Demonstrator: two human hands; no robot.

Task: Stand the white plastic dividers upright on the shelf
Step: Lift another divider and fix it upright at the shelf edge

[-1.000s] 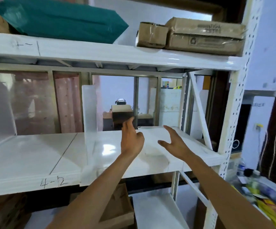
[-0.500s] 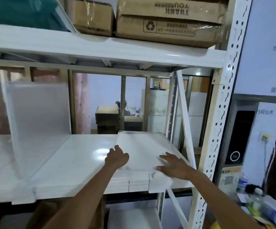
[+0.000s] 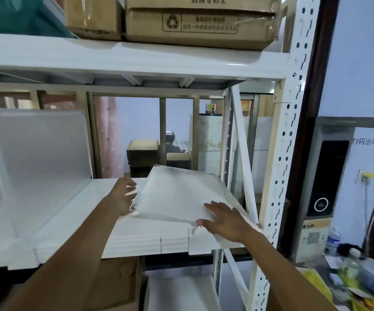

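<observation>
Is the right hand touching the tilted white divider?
Touching. Head view: the right hand lies on the divider, fingers flat on its near corner.

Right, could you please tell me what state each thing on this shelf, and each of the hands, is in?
flat divider: lying tilted on the shelf, left edge lifted, not yet upright.
standing divider: upright on the shelf.
left hand: at the flat divider's left edge; grip blurred.
right hand: fingers straight, resting on the flat divider's near corner.
cardboard boxes: closed, on the upper shelf.
</observation>
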